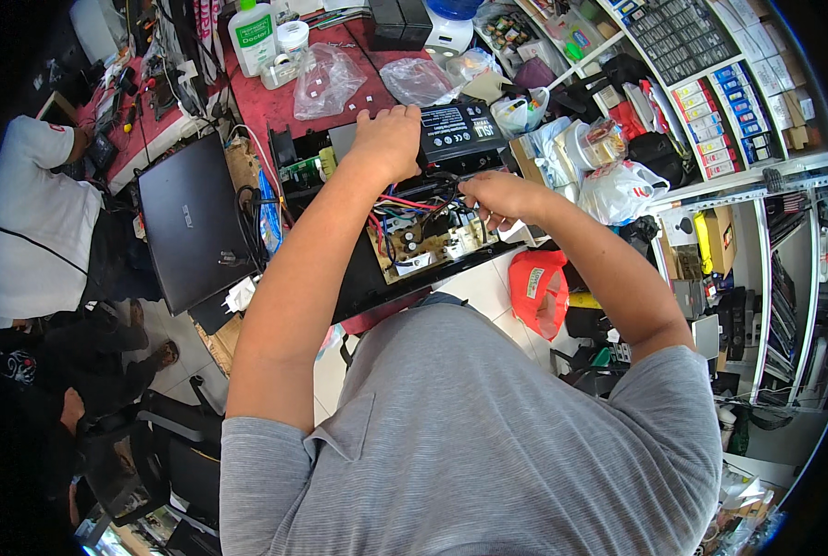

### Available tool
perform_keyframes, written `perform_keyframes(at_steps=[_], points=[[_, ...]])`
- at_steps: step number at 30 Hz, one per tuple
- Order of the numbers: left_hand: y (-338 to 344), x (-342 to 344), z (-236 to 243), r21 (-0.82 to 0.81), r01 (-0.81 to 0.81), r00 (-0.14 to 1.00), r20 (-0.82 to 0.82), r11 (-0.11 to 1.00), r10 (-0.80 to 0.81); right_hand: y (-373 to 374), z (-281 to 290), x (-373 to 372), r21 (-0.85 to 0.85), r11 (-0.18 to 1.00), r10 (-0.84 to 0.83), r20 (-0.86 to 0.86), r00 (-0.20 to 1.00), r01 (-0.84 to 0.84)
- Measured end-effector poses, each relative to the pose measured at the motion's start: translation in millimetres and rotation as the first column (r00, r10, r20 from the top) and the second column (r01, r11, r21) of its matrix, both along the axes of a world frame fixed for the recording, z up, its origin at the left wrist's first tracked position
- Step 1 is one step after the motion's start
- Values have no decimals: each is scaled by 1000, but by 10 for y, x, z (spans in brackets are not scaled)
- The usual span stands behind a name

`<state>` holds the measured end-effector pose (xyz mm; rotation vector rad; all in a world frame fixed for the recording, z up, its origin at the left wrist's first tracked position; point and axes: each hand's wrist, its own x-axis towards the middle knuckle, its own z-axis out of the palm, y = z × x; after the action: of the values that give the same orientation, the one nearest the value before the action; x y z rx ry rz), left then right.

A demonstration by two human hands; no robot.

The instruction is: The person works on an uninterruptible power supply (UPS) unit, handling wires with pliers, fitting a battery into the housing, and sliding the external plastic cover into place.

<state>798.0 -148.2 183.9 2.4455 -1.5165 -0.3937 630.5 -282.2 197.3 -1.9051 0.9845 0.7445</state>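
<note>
**Left hand on a black battery, right hand at the wires of an opened box**

The black battery [465, 128] sits at the far side of an opened black case [358, 289], its printed face turned up. The left hand [386, 144] grips its left end, fingers over the far edge and thumb toward the near side. The right hand [502, 196] is just beside the battery's near edge, fingers curled at the black cables [445, 182]; I cannot tell whether it pinches one. Red and blue wires [407, 201] run between the hands, above a tan circuit board [442, 248] in the case's near part.

Beyond, clear plastic bags [328, 83] and a white-and-green bottle [253, 42] rest on the red tabletop [270, 109]. A dark laptop [187, 227] stands to the left, near a person in a white shirt [43, 208]. A red bag [537, 292] is at the right, below crowded shelves [710, 185].
</note>
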Motion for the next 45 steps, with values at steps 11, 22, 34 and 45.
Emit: perform_keyframes(at_steps=[11,22,34,45], points=[[4,5,-76,-44,-30,999,-18,999,29,178,170,176,232,920,-266,-224,938,317],[1,-37,-130,-111,-39,998,36,993,43,178,155,413,285,904,-235,-291,927,319],[-48,-7,-194,-113,-58,998,-11,992,57,132,152,517,222,908,-277,-320,906,356],[-56,-25,-321,-217,-74,997,21,973,81,148,227,670,196,929,-199,-451,870,314]])
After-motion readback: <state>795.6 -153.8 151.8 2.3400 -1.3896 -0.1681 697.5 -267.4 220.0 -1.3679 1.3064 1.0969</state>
